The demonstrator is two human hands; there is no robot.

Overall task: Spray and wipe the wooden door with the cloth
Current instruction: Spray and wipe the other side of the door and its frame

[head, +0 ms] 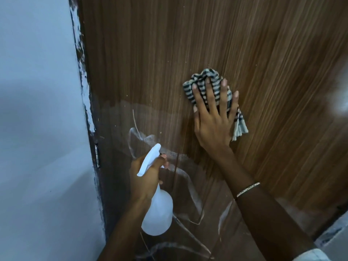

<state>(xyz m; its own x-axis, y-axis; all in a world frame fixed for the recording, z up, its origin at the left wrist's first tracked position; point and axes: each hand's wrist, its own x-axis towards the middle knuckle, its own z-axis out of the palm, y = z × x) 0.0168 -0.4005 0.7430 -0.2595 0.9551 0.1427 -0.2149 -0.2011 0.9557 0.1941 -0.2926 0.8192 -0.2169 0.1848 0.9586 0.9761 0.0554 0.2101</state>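
Observation:
The wooden door [188, 44] fills most of the view, brown with vertical grain. My right hand [212, 119] presses a bunched striped cloth [204, 80] flat against the door with straight, spread fingers. Lower left, my left hand [146, 178] grips the neck of a white spray bottle [158, 213], a finger on the trigger and the nozzle pointing up at the door. The lower half of the door carries loose clear plastic film [188, 194] with whitish creases and spray marks.
A pale wall [37, 129] stands at the left, meeting the dark door edge with paint smears. A metal hinge [97, 155] sits on that edge. A pale surface [335, 232] shows at the bottom right.

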